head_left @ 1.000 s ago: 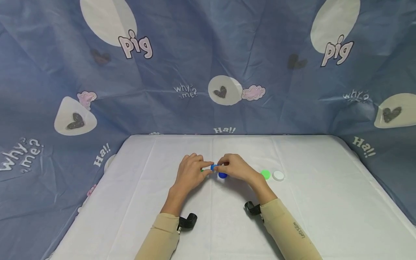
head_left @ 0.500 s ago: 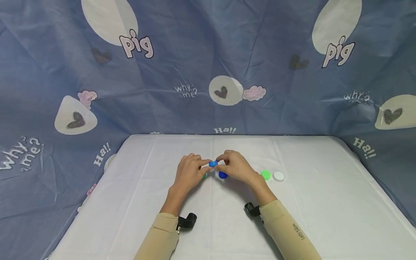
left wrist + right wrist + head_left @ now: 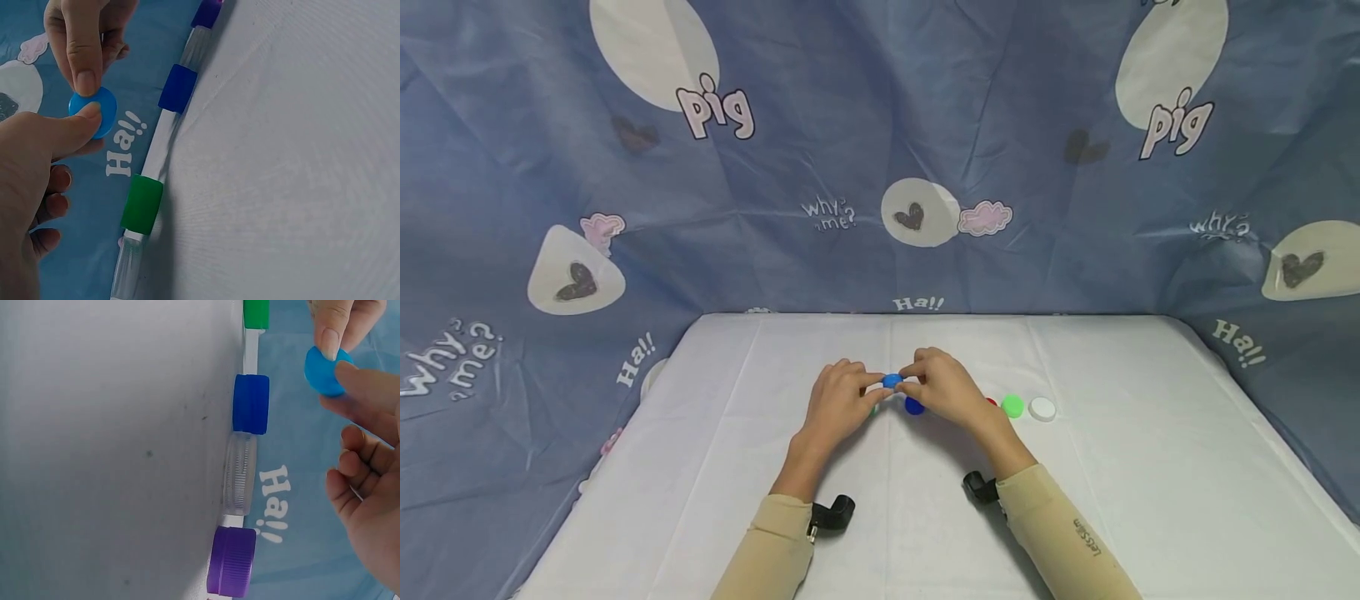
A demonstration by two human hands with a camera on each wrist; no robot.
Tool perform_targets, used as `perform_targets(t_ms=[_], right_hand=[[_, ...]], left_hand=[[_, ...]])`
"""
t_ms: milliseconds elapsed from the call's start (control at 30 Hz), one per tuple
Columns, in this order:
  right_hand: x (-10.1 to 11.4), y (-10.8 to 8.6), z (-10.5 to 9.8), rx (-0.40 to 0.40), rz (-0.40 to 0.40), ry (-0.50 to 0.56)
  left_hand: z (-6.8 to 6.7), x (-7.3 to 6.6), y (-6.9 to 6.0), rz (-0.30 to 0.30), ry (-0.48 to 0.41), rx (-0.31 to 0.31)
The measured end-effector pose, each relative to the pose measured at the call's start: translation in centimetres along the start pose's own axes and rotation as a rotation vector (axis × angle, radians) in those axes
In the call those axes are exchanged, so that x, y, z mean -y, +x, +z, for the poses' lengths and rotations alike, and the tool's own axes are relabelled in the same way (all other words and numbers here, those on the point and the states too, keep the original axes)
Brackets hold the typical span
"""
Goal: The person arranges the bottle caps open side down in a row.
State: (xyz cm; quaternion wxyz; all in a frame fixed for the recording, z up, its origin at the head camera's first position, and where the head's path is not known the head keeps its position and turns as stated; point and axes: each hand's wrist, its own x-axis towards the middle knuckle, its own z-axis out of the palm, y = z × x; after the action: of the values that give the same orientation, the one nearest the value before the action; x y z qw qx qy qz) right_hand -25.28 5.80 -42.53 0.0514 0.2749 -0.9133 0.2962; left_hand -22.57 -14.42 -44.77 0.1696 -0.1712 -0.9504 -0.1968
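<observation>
Light-blue bottle cap (image 3: 892, 381), held clear of the white tablecloth (image 3: 715, 467), near the green cap (image 3: 142, 205) at left and the dark-blue cap (image 3: 251, 404) at right. Pinched between thumb and fingertip of the left hand (image 3: 838, 402) on one side, likewise by the right hand (image 3: 951, 390) on the other. Probably light, stiff plastic, hardly fragile; likely slippery on the smooth face. Best taken by opposite edges of the rim.
</observation>
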Motion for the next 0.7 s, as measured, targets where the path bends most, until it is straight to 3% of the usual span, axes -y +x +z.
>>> perform_targets(t_ms=[233,400,700], right_hand=[[-0.3,0.0,0.0,0.059,0.049,0.146],[-0.6,0.1,-0.2,0.104,0.107,0.269],[-1.2,0.2,-0.3,0.146,0.153,0.319]], left_hand=[[0.1,-0.1,0.1,0.056,0.075,0.005],[0.3,0.1,0.2,0.097,0.072,-0.026],[0.5,0.2,0.2,0.131,0.081,-0.076]])
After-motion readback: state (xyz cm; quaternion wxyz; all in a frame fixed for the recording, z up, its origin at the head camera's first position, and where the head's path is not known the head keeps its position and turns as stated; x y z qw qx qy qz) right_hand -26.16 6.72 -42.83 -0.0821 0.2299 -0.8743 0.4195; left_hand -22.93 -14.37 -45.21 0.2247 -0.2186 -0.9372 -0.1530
